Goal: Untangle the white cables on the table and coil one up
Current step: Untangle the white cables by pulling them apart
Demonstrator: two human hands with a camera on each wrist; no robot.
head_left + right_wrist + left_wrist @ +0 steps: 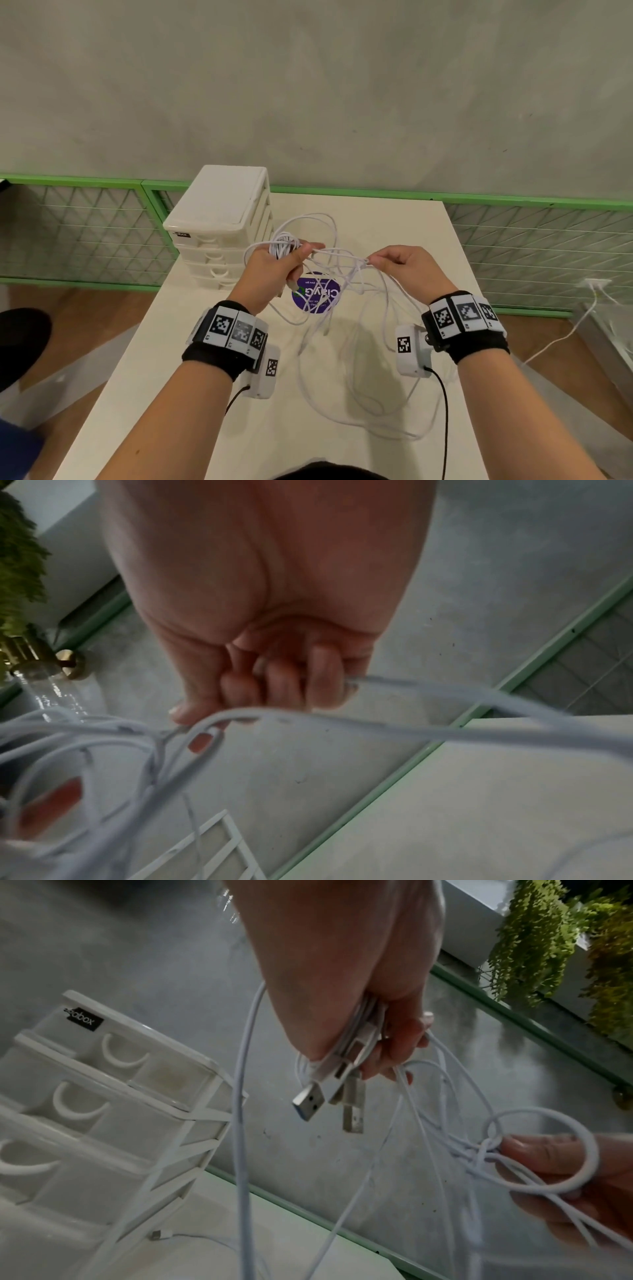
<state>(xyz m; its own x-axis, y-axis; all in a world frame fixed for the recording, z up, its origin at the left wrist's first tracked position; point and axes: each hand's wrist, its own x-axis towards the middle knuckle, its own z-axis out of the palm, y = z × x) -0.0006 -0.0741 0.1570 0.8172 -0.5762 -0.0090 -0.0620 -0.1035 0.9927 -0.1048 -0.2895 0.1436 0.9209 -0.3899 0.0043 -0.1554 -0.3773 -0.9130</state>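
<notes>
Nearest the body: long slack runs of the cables [356,394] lie in wide loops on the tabletop [191,394], trailing out between the forearms. Nothing there is sorted yet.

Mid-field, both hands raised above the tabletop, wrists roughly level, palms turned inward toward each other.

Left hand [274,270]: grip clenched around a bundle of strands, thumb extended toward the right. The left wrist view shows the plugs [329,1093] hanging out below the fist, at least two metal USB ends, so several cable ends are gathered in this one grip. A few turns stand above the fist; whether that is a deliberate coil or just bunched slack, cannot tell.

Right hand [400,265]: fingertips pinch the knot [486,1146], where several strands cross and a small closed loop stands out. Remaining fingers curled under. The right wrist view is blurred; one strand seems to pass behind the curled fingers, not certain.

Between the hands, strands hang taut-ish, then sag over a purple sticker [317,293] on the tabletop.

Farther out: a white drawer unit [219,212] at the tabletop's far left, loops of cable rising beside it.

Judgement: early to middle stage. Ends collected, knot located and held, but the cables remain crossed. Separation is left, then the coiling of one.
</notes>
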